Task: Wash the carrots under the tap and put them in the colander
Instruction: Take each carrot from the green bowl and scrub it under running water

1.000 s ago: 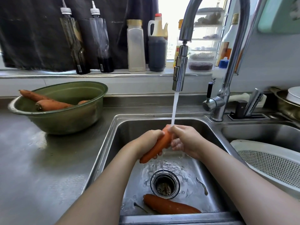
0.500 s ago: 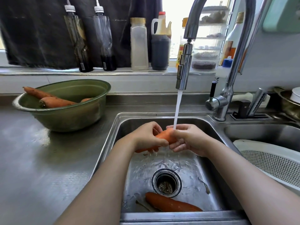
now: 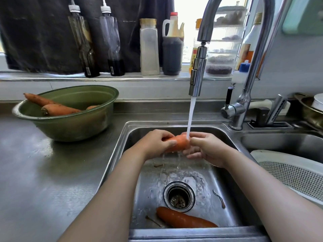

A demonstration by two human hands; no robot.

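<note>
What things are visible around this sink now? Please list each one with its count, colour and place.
held carrot: 1, orange, under the running tap
sink carrot: 1, orange, sink floor, near the drain
bowl carrots: 3 visible, orange, in the bowl
bowl: 1, green, counter, left of the sink
colander: 1, white, right basin
tap: 1, chrome, above the sink
sink: 1, steel, centre
squeeze bottles: 2, clear, window sill
left hand: grips the held carrot
right hand: holds its end
</note>
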